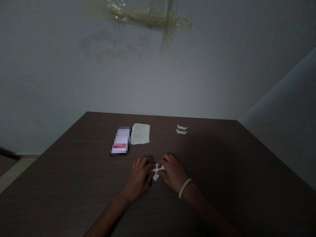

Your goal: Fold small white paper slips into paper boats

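Note:
A small folded piece of white paper [156, 176] lies between my hands, low over the dark table near its middle. My left hand [141, 173] pinches its left side between thumb and forefinger. On the right side, my right hand [172, 171] grips the paper the same way, a beaded bracelet [184, 188] around its wrist. The fingers cover much of the paper, and a pointed corner shows below them. Farther back on the right stand two little paper boats, a rear boat [182, 127] and a front boat [182, 132], close together.
A phone [120, 141] with its screen lit lies left of my hands. Beside it is a stack of printed paper sheets [140, 134]. The brown table [74, 171] reaches back to a grey wall [158, 82] with tape on it.

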Demonstrator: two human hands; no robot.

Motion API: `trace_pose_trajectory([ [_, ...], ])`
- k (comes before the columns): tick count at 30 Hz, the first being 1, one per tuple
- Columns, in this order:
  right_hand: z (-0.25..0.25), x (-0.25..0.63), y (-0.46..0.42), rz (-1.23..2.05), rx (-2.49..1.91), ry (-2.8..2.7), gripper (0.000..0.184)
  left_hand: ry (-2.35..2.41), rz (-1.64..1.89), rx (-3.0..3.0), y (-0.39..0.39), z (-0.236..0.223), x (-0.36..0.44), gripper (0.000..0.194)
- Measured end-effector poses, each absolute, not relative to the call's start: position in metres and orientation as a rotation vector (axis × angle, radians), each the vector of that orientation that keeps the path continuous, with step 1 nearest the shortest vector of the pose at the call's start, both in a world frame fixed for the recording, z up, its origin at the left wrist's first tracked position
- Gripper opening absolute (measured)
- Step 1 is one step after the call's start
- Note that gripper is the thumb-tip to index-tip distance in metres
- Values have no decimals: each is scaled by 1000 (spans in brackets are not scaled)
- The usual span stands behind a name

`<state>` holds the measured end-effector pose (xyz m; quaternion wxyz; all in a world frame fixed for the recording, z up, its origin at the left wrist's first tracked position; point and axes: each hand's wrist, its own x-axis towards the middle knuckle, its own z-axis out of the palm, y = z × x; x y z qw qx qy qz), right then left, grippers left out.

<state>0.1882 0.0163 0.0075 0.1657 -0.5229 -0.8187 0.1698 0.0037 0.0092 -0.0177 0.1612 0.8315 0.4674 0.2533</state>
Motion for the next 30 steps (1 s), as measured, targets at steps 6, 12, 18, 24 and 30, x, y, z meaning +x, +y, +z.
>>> trace_pose_trajectory([
  [6,9,190,17,490,-1472,-2320,16,1318,737,2356,9,-19,4,20],
  [12,4,191,18,509,-1390,-2255,13,1273,808,2347,8,-18,3,16],
  [18,-4,196,21,516,-1209,-2136,7,1309,1026,2293,10,-24,0,32],
  [24,-3,199,18,369,-1007,-2011,10,1224,1200,2317,12,-13,0,7],
  [30,-4,201,15,275,-985,-2196,17,1146,1161,2609,12,-12,-6,13],
])
